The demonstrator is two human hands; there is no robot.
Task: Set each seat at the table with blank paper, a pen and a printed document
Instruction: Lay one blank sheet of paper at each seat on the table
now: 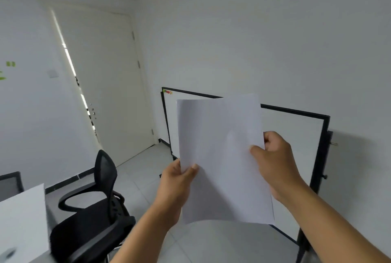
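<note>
I hold blank white paper [222,157] upright in front of me with both hands, well above the floor. My left hand [175,182] pinches its left edge, thumb on the front. My right hand [275,161] pinches the right edge, thumb on the front and fingers behind. I cannot tell whether it is one sheet or a thin stack. At the lower left lies another white sheet [23,218] on the table [45,259], with a blurred pen [8,253] beside it.
A black mesh office chair [93,216] stands at the lower left next to the table. A black-framed whiteboard [296,136] leans by the right wall behind the paper. A white door [105,85] is at the back. The floor is pale tile.
</note>
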